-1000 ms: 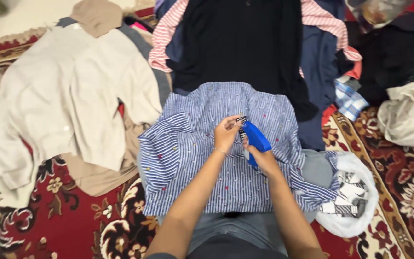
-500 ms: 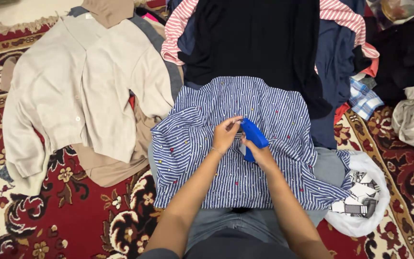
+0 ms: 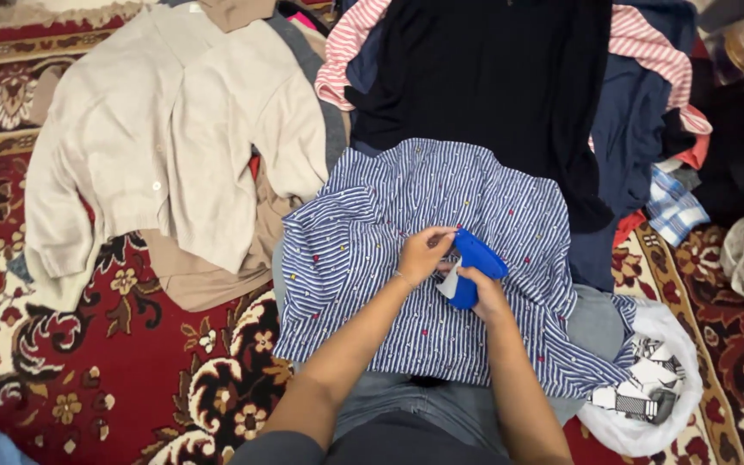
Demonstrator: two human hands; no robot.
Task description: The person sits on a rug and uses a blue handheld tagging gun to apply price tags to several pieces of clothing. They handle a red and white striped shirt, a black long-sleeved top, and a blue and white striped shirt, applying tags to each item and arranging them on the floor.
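A blue-and-white striped shirt [image 3: 363, 258] with small coloured dots lies spread across my lap. My right hand [image 3: 486, 293] grips a blue tagging gun [image 3: 475, 263] with its tip against the fabric. My left hand [image 3: 424, 254] pinches the shirt cloth right at the gun's tip; whatever small thing sits between its fingers is hidden. Both hands meet at the middle of the shirt.
A beige cardigan [image 3: 165, 138] lies at the left on a red patterned carpet [image 3: 131, 370]. A black garment [image 3: 492, 77], a pink striped top [image 3: 647, 43] and navy clothes are piled beyond. A white plastic bag [image 3: 647, 379] with black-and-white tags sits at my right.
The black-and-white tag seen in my left fingers a second ago is no longer visible. The hands have closed in on the shirt, and the view has shifted.
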